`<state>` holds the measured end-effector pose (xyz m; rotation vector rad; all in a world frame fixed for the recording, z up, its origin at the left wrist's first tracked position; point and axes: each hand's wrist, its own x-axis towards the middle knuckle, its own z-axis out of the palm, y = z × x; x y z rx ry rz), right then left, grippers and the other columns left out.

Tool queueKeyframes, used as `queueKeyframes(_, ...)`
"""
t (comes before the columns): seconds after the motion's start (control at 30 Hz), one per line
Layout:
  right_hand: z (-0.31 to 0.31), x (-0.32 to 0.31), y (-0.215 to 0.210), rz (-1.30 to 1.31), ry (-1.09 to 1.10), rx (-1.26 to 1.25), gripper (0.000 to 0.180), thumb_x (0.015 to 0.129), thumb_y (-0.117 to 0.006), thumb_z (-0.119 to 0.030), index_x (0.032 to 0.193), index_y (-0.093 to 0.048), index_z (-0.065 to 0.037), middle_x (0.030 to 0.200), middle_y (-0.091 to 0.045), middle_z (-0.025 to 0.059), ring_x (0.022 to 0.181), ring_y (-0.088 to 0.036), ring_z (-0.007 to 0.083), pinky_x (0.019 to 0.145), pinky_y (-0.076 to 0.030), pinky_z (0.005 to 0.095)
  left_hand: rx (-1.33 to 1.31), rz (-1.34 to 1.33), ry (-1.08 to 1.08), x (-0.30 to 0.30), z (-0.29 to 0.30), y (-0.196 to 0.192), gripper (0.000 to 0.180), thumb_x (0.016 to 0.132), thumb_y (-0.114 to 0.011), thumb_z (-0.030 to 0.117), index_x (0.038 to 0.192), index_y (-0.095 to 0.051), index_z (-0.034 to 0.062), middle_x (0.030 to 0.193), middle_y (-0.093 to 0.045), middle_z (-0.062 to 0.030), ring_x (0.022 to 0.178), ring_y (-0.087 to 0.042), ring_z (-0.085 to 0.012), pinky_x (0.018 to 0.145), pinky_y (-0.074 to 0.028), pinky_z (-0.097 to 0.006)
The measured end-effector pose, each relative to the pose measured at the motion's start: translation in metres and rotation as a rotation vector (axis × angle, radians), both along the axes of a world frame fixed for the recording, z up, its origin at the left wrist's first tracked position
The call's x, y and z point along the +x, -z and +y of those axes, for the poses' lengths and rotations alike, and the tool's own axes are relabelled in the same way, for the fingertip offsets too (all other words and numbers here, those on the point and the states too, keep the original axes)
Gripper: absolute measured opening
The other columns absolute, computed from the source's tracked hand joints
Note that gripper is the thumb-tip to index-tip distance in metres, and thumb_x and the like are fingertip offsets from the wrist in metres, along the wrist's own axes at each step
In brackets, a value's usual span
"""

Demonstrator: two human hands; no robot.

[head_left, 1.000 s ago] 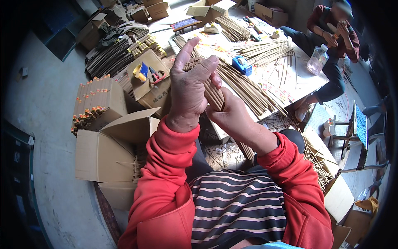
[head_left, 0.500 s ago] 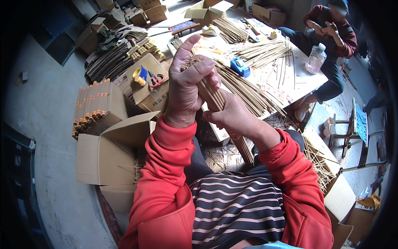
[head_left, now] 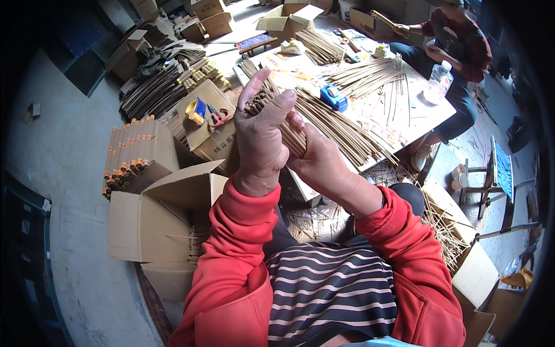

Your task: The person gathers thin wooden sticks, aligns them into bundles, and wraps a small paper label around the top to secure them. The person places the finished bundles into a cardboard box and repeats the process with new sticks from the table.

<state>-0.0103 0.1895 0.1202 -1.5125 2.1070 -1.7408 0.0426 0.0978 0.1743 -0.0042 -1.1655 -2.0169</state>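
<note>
A bundle of brown incense sticks (head_left: 260,102) is held between my two hands above the near edge of the table, its stick ends uppermost and tilted to the left. My left hand (head_left: 260,139) wraps the upper end, thumb across it and forefinger stretched up behind the ends. Lower down, my right hand (head_left: 324,162) is closed round the same bundle, hiding its lower part. Loose incense sticks (head_left: 341,127) lie in a row on the white table (head_left: 430,110) just beyond my right hand. A blue tape dispenser (head_left: 333,97) stands among them.
Left of me are an open carton (head_left: 124,225), wrapped bundles (head_left: 130,147) on a box, and red-handled scissors (head_left: 218,118) beside tape on another carton. A plastic bottle (head_left: 439,84) stands at the table's right. A co-worker (head_left: 457,40) sits beyond it; a blue-seated stool (head_left: 503,168) is at right.
The bundle's lower end, which stuck out below my right hand, no longer shows. My hands have shifted slightly, still gripping it. The co-worker's arm now reaches out to the left with a light-coloured object.
</note>
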Motion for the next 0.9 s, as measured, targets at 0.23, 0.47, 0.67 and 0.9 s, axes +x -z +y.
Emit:
queueKeyframes(0.23,0.011,-0.006,-0.035,-0.569,-0.401,0.35,0.027,0.07,-0.061,-0.009,0.092,-0.05,0.003,0.071,-0.059,0.0204,0.068,-0.06,0.0338,0.063,-0.047,0.0369,-0.08,0.026,0.261,0.003,-0.012,-0.005,0.052,0.079,-0.058,0.001,0.126,-0.036,-0.0033,0.061,-0.05,-0.0056,0.052,-0.052,-0.0147,0.051,-0.047,-0.03)
queueKeyframes(0.47,-0.003,-0.009,-0.007,-0.148,-0.115,0.042,0.024,0.072,-0.06,-0.011,0.088,-0.048,0.001,0.077,-0.059,0.0227,0.077,-0.059,0.0415,0.067,-0.047,0.0412,-0.204,0.015,0.008,-0.006,-0.002,-0.006,0.07,0.078,-0.063,0.002,0.133,-0.021,-0.0041,0.083,-0.06,-0.0139,0.069,-0.061,-0.0209,0.069,-0.052,-0.035)
queueKeyframes(0.67,0.001,-0.002,-0.015,-0.092,-0.05,0.044,0.037,0.076,-0.065,-0.019,0.105,-0.049,-0.002,0.087,-0.061,0.0231,0.086,-0.06,0.0402,0.071,-0.049,0.0397,-0.104,-0.057,-0.103,0.0,0.018,0.0,0.054,0.077,-0.064,-0.002,0.123,-0.036,-0.0063,0.077,-0.06,-0.0103,0.065,-0.062,-0.0196,0.067,-0.052,-0.032)
queueKeyframes(0.9,-0.024,-0.016,0.0,-0.052,-0.153,-0.294,0.042,0.075,-0.069,-0.018,0.11,-0.049,-0.005,0.093,-0.062,0.0172,0.085,-0.062,0.034,0.071,-0.05,0.0355,-0.362,-0.029,-0.088,0.0,0.014,-0.026,0.045,0.076,-0.067,0.003,0.114,-0.047,-0.0073,0.067,-0.057,0.0003,0.058,-0.054,-0.0051,0.058,-0.044,-0.019)
